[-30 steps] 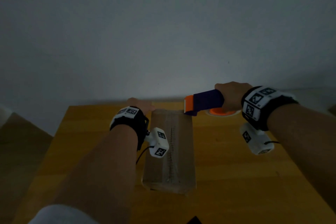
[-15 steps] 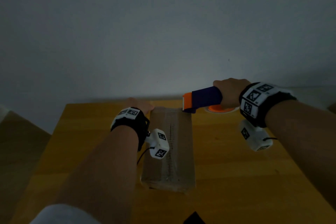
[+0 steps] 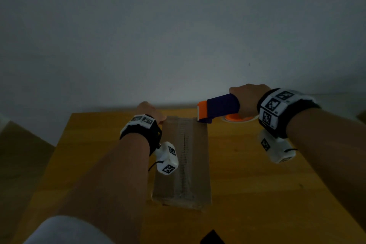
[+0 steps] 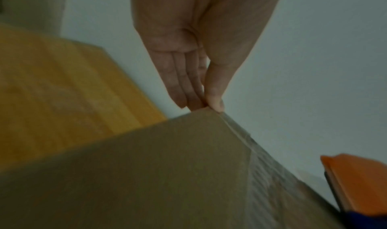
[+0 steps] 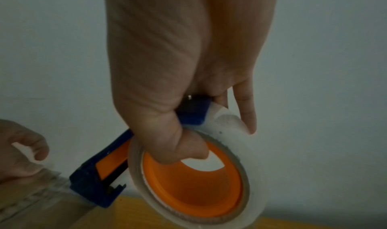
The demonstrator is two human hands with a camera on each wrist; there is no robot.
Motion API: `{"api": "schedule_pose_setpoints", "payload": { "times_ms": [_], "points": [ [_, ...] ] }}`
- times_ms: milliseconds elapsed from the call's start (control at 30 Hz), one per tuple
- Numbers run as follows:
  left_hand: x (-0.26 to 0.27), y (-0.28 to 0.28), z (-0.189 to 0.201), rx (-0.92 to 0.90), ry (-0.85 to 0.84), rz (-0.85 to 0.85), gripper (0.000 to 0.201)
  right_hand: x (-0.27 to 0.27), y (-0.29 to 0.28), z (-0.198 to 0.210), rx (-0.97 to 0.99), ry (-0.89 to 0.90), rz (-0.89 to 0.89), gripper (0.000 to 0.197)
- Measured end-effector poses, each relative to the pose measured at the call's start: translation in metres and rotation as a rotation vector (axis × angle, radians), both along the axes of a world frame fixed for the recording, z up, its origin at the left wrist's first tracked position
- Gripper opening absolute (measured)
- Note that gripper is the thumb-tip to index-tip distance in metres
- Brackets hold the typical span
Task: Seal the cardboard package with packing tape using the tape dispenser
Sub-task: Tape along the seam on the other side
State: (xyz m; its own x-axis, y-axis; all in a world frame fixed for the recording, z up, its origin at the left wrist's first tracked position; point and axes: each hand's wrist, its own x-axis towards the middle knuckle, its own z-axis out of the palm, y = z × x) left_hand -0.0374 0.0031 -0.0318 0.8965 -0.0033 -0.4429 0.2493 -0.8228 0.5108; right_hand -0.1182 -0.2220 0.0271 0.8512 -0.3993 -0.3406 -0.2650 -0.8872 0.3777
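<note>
While light is dim, layout reads ok:
Box: long brown cardboard package point(image 3: 181, 161) lies flat on yellow wooden table point(image 3: 253, 174), long axis running away from person; clear packing tape strip point(image 3: 185, 156) runs down its top centre.
L hand: left hand point(image 3: 151, 112) at far-left corner of box; fingers straight, thumb tip point(image 4: 215, 102) & fingertips touching box edge, not wrapped round anything.
R hand: right hand point(image 3: 248, 99) clamped on blue-and-orange plastic tape dispenser point(image 3: 216, 108), thumb hooked thru orange core of clear tape roll point(image 5: 188, 174).
Dispenser: blade end touching far-right corner of box top; roll end over table w/ wall behind.
</note>
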Motion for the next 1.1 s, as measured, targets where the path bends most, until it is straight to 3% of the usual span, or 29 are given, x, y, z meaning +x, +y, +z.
{"api": "schedule_pose_setpoints", "payload": {
  "times_ms": [67, 167, 300, 600, 1100],
  "points": [
    [0.002, -0.005, 0.006, 0.054, -0.116, -0.079, 0.025, -0.002, -0.005, 0.0, 0.098, -0.044, 0.069, 0.062],
    [-0.002, -0.022, 0.017, 0.056, -0.258, -0.192, 0.027, -0.013, -0.018, 0.006, 0.229, -0.104, 0.132, 0.063],
    [-0.012, -0.036, 0.012, 0.041, -0.108, -0.357, 0.035, -0.012, -0.017, 0.001, 0.221, -0.117, 0.138, 0.065],
    [-0.001, -0.033, 0.001, -0.007, -0.016, -0.3, 0.031, -0.012, -0.023, -0.005, 0.281, -0.129, 0.106, 0.069],
    [-0.005, -0.035, -0.001, 0.052, -0.053, -0.274, 0.03, -0.027, -0.035, -0.007, 0.329, -0.081, 0.074, 0.064]
  ]
}}
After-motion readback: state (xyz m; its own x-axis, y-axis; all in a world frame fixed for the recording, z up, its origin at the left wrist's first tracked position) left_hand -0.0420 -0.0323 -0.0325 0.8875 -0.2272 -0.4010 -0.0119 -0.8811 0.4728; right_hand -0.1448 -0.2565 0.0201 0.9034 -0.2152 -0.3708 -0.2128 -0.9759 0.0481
